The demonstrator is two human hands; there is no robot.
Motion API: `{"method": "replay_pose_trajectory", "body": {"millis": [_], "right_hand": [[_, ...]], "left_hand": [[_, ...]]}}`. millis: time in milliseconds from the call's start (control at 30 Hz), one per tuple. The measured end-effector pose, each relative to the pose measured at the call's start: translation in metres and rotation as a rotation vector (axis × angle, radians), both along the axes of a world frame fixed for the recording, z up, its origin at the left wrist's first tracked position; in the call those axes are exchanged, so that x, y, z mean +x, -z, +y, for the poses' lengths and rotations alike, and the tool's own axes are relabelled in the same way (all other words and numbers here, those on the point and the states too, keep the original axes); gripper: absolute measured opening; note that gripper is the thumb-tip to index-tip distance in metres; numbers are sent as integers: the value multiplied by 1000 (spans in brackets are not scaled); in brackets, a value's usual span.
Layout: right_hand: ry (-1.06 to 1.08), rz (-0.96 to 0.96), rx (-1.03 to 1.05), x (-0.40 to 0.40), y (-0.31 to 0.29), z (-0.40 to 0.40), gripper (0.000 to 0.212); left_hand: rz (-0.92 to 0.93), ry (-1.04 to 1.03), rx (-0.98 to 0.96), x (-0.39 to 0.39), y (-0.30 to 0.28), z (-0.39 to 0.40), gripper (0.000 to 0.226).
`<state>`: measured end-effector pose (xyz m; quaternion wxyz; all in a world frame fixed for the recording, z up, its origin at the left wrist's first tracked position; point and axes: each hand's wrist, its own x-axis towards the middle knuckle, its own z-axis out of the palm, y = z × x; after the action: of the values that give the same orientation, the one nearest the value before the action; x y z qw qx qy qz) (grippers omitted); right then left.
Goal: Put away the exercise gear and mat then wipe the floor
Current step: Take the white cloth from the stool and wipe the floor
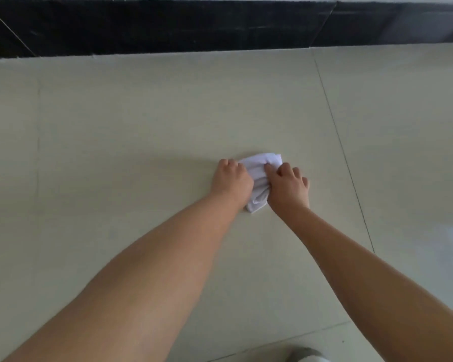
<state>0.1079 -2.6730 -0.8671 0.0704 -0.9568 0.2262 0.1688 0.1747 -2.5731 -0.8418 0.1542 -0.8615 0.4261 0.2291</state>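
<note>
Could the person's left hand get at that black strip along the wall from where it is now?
Probably not without shifting forward: left hand grips the white cloth on the floor, with bare tile before the black strip.

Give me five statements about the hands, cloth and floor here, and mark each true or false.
1. Both hands press a white cloth on the floor. True.
2. The cloth lies spread out flat. False: it is bunched up between the hands.
3. The left hand is on the cloth's left side, the right hand on its right. True.
4. An exercise mat lies beside the cloth. False: no mat is in view.
5. The floor tiles are dark. False: they are pale; only the skirting along the wall is black.
</note>
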Motion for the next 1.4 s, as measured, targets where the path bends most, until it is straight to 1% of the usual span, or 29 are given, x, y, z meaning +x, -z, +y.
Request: {"method": "replay_pose_trajectory", "body": {"millis": [67,100,167,200,233,300,367,400,467,500,567,600,667,733,767,833,933,967,1033,1100,1167,1200,1233,1300,1333,1367,1400], "right_hand": [[-70,-43,64,41,3,15,48],[-116,-64,93,57,5,30,44],[-218,-111,160,83,6,70,40],[-254,-122,201,91,5,92,38],[-287,-122,236,93,5,114,37],[-334,-100,293,84,6,146,36],[-377,-103,255,49,5,152,39],[-394,-121,203,25,5,145,42],[-344,-137,170,-24,7,114,45],[-322,-141,153,-46,9,93,48],[-256,-141,60,-69,13,42,46],[-202,-137,12,-67,11,17,46],[-36,-120,-45,-43,5,-28,48],[60,-86,-46,-1,1,-60,50],[64,-84,-49,20,2,-72,51],[36,-63,-68,59,3,-83,53],[-67,-51,-64,111,5,-68,49],[-117,-51,-51,127,5,-56,47],[-179,-74,11,150,4,-19,43],[-230,-129,89,157,4,23,41],[-249,-152,161,140,4,58,43],[-232,-160,201,124,7,68,46],[-230,-158,210,105,11,70,51],[-241,-148,129,64,10,58,57],[-223,-154,69,48,13,44,55],[-195,-155,-5,37,15,27,51],[-147,-151,-35,32,16,7,49]], "left_hand": [[-35,-156,-51,21,0,26,36],[-94,-197,-72,30,-1,46,35],[-262,-229,-110,43,-4,91,27],[-306,-242,-139,45,-2,116,22],[-282,-265,-148,43,4,140,20],[-224,-321,-106,24,20,177,26],[-155,-350,-93,-2,26,190,31],[-137,-343,-107,-16,26,189,32],[-157,-221,-188,-39,27,168,35],[-161,-139,-235,-47,29,151,35],[-108,-29,-288,-55,33,101,36],[-62,-18,-293,-52,33,69,34],[-26,-43,-300,-36,26,6,27],[72,-177,-210,-10,23,-48,40],[62,-230,-172,1,30,-67,45],[-14,-282,-158,27,31,-84,47],[-144,-270,-128,62,34,-56,45],[-160,-336,-147,74,34,-39,43],[-201,-382,-158,93,32,-3,39],[-244,-390,-118,102,24,37,35],[-216,-463,-112,96,22,73,35],[-220,-470,-161,90,24,84,34],[-212,-452,-158,82,23,88,31],[-230,-375,-188,63,36,83,30],[-202,-363,-206,52,43,69,26],[-188,-308,-213,43,43,52,20],[-160,-251,-199,39,39,33,23]]}}
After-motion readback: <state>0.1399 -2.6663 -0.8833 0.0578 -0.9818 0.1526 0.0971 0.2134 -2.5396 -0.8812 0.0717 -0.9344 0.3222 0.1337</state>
